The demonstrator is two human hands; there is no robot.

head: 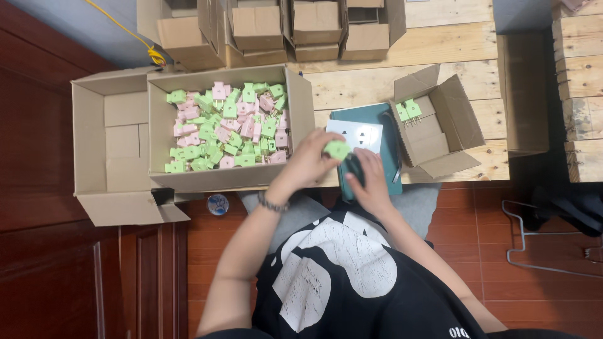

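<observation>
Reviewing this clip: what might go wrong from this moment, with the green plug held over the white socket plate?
1. The left hand pinches the green plug by its edge, so it might slip and fall.
2. The right hand lies on the teal device at the table's edge; a hard push may shift it or the white socket plate.
3. The small box sits near the table's edge and may get knocked off.

Showing pale green: plug [338, 149] at left hand [309, 162]. Showing mixed pink and green: plugs [226, 129] in brown cardboard box [232, 178]. Showing white: socket plate [355, 134] on dark teal tester [391, 150]. Showing light, unpainted wood grain: surface [364, 81]. Showing reddish-brown tiling: floor [477, 238].
</observation>
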